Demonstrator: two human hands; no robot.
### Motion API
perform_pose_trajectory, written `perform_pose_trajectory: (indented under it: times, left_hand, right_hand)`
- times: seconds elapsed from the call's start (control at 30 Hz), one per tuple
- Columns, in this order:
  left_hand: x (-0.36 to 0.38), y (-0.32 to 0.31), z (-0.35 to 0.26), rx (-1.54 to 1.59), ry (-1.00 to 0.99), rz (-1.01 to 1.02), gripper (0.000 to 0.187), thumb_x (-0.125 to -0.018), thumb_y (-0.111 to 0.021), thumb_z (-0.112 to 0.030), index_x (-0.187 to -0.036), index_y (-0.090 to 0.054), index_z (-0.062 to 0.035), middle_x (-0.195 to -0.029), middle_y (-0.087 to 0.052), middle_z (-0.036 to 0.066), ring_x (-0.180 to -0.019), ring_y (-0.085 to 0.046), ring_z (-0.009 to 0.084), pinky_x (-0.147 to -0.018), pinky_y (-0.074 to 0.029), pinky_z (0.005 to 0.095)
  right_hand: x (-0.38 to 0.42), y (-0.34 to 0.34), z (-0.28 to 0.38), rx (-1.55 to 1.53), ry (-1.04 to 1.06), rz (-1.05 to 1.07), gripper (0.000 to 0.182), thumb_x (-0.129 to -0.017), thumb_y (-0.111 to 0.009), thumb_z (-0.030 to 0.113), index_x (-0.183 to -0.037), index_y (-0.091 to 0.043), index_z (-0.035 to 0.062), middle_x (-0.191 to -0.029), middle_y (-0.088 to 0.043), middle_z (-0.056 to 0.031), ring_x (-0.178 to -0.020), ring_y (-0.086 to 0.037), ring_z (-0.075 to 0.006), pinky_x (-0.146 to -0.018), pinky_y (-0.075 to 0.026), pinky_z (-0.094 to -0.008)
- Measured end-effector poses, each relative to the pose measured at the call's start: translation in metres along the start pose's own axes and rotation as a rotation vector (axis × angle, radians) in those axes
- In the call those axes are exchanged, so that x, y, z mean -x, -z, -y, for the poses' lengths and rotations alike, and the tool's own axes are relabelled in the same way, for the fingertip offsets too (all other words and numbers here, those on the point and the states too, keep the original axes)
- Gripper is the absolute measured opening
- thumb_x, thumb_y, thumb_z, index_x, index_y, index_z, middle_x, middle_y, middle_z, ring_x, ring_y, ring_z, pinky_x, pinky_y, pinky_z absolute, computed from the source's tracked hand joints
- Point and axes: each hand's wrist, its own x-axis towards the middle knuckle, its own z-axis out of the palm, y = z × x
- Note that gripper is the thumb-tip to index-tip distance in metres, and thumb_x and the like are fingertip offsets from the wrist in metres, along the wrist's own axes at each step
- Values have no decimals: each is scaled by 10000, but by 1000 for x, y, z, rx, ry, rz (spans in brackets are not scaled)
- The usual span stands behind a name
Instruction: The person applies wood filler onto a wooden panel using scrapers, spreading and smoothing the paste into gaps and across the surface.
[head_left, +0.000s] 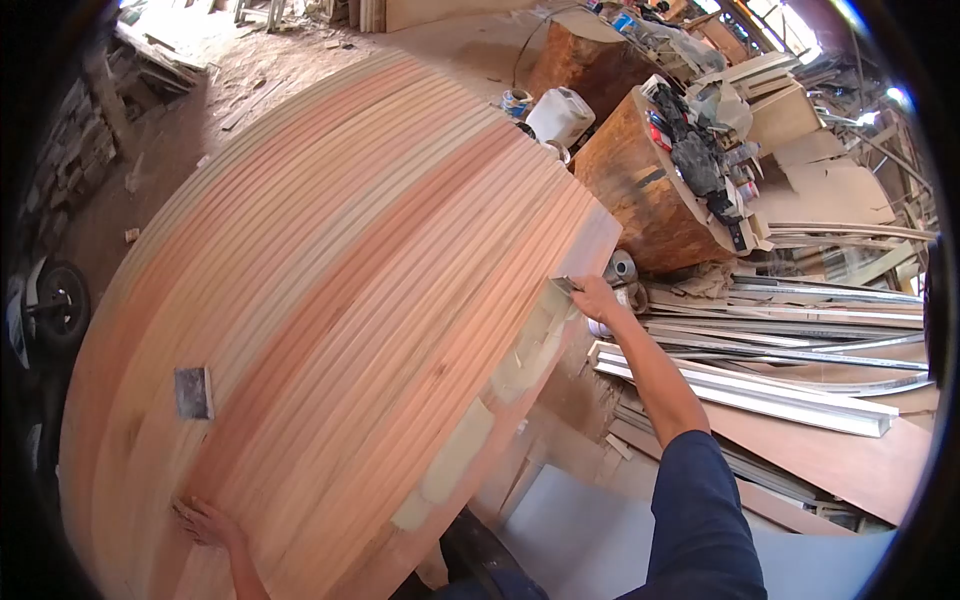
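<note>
A large curved panel of grooved reddish and pale wood strips [370, 260] spreads in front of me. My left hand [208, 522] rests on its lower left surface with the fingers stretched out. Near the panel's right end, my right hand [597, 298] is closed on a putty knife [564, 285], whose thin blade meets the flat border strip. Along that border lie pale patches of filler [457, 450], one of them right below the blade. A small dark square pad [193, 393] sits on the wood above my left hand.
Beyond the panel stand a tree-stump block [630, 190] topped with dark tools and a white jug [561, 117]. Metal channels [750, 390] and boards lie on the right. A wheel [60, 303] shows at the left edge, and a tin [622, 266] stands near my right hand.
</note>
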Motion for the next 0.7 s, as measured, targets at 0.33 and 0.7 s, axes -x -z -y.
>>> perform_pose_trajectory:
  times: [0.33,0.7]
  left_hand:
    - [7,-14,9,163,-47,18,542,-1020,-324,-450,-1508,-278,-220,-1551,-266,77,-1422,-237,321,-1074,-246,592]
    - [-42,-24,196,587,-133,4,536,-1006,-422,-393,-1451,-379,-95,-1524,-312,122,-1401,-284,308,-1137,-251,456]
  right_hand:
    - [71,-35,66,25,-2,57,367,-771,-518,254,-1084,-695,180,-993,-673,-220,-961,-631,-413,-873,-485,-476]
    - [150,-72,143,-11,32,85,343,-777,-507,250,-1017,-681,78,-947,-663,-241,-928,-632,-422,-828,-494,-452]
